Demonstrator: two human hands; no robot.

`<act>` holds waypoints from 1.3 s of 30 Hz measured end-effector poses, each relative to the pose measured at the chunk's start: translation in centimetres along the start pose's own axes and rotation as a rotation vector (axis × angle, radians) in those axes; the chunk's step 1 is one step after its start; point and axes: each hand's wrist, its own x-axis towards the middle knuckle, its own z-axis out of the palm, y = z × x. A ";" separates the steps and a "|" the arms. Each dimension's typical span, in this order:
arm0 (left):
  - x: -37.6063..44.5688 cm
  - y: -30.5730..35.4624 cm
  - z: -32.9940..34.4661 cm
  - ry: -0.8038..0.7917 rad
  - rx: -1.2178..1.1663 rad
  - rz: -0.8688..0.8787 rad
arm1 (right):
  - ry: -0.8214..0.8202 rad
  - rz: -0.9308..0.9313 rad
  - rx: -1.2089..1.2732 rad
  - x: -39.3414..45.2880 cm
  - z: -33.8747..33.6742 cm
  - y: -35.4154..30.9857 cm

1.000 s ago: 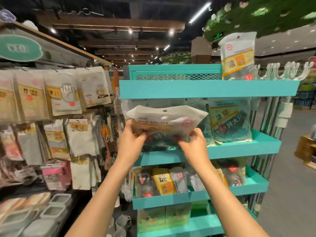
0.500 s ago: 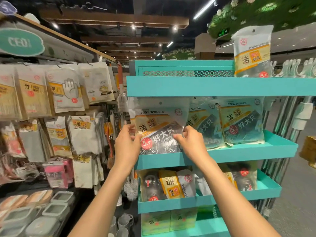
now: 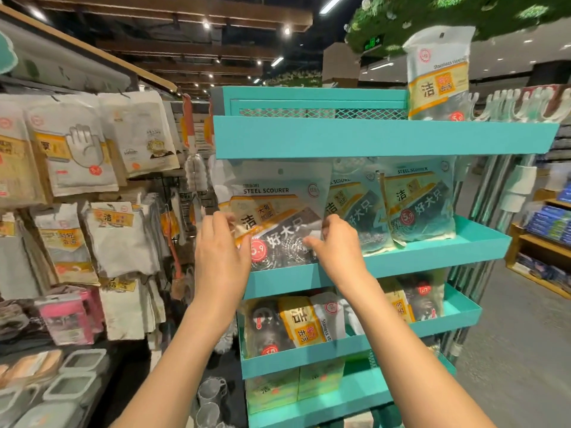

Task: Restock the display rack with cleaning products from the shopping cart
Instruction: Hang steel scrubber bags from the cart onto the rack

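Both hands (image 3: 221,257) (image 3: 338,250) steady scourer pack (image 3: 279,217) (shelf's left end).

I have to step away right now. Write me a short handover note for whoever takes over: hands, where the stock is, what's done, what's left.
Left hand: grips the left edge of the steel scourer pack.
Right hand: pinches the pack's right edge.
The pack stands upright at the left end of the second shelf of the teal rack, its base behind the shelf lip, beside two like packs.
Done: pack seated on the shelf, not yet released.
Left: let go, check that it stands, fetch more stock. The shopping cart is out of view, so what remains cannot be told.
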 end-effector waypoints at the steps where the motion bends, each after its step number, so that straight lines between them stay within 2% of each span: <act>1: -0.2 0.7 0.1 0.000 0.012 0.082 | 0.021 -0.008 -0.008 -0.4 -0.4 0.2; 4: -1.1 3.4 1.4 -0.060 0.010 0.326 | 0.122 -0.061 -0.140 -2.1 -2.3 1.6; 7: -2.9 7.0 4.6 -0.229 -0.078 0.491 | 0.207 -0.009 -0.256 -5.2 -5.8 4.4; 11: -9.0 13.5 9.4 -0.516 -0.165 0.684 | 0.333 0.219 -0.400 -13.1 -12.0 10.2; 15: -17.0 22.2 11.2 -0.760 -0.288 0.922 | 0.417 0.537 -0.571 -23.8 -18.9 14.8; 18: -23.3 28.9 9.6 -0.940 -0.404 1.046 | 0.534 0.750 -0.663 -31.9 -23.4 15.8; 25: -39.7 40.2 2.2 -1.122 -0.768 1.335 | 0.727 1.167 -0.809 -50.2 -29.8 14.6; 29: -47.3 42.7 -2.3 -1.195 -0.845 1.535 | 0.804 1.376 -0.767 -58.1 -30.0 13.0; 32: -52.5 44.3 -5.5 -1.231 -0.863 1.697 | 0.932 1.510 -0.741 -63.5 -30.2 10.7; 35: -57.7 45.2 -9.2 -1.402 -0.956 1.779 | 1.125 1.654 -0.747 -68.7 -30.2 8.4; 39: -64.0 45.0 -12.8 -1.603 -1.074 1.871 | 1.283 1.831 -0.690 -73.7 -29.5 7.2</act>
